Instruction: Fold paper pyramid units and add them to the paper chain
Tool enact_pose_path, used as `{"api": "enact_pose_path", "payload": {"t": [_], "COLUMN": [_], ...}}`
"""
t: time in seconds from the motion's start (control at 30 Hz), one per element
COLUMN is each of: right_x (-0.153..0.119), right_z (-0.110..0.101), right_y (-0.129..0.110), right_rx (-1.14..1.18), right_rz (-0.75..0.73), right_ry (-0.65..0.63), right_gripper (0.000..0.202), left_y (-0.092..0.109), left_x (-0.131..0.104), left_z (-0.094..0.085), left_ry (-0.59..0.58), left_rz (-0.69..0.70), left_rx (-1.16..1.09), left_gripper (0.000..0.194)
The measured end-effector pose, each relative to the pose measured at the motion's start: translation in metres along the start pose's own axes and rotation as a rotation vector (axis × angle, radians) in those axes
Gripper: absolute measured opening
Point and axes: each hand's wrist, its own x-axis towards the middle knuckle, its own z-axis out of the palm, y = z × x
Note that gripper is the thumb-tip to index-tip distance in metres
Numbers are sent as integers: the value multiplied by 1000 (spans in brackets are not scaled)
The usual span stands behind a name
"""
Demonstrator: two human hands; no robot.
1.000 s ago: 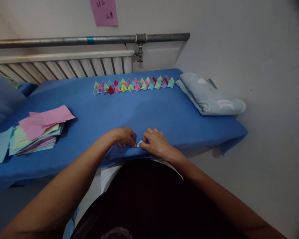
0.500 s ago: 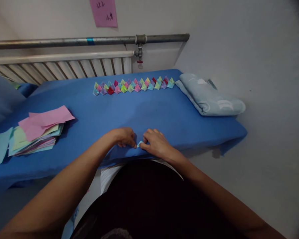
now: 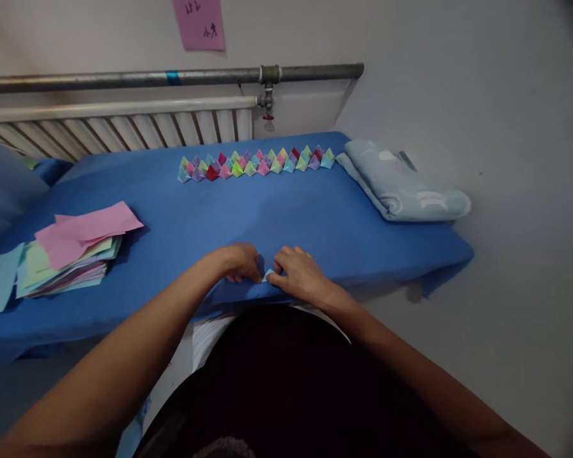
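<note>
A small light-blue piece of paper [image 3: 267, 275] lies between my hands near the front edge of the blue-covered surface [image 3: 210, 213]. My left hand [image 3: 243, 262] has its fingers closed at the paper's left end. From the other side, my right hand [image 3: 296, 272] grips it with curled fingers, the thumb on the paper. Most of the piece is hidden by my fingers. Farther back stand rows of folded paper pieces [image 3: 237, 168] in several colours.
At the left lies a stack of coloured paper [image 3: 69, 273] with pink sheets [image 3: 93, 229] on top. A folded light-blue blanket [image 3: 405, 184] rests at the right. Behind are a radiator [image 3: 148, 130] and a metal pipe [image 3: 109, 81] on the wall.
</note>
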Motion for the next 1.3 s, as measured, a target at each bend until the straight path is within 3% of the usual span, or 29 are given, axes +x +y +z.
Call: {"api": "enact_pose_path", "payload": {"t": [0.33,0.87,1.3], "right_x": [-1,1,4], "right_z": [0,-7,-5], "right_y": [2,26,25], "right_rx": [3,313,271], "right_rz": [-15,-56,-28], "right_ry": [21,-36,-36], "right_gripper": [17,14,17], "left_y": [-5,-4,-3], "left_x": [7,11,10], "left_z": [-5,-3,-2], "left_ry": [-36,0,14], "left_rz": [45,17,24], "left_rx": [-65,-149,-187], "left_gripper": [30,26,18]}}
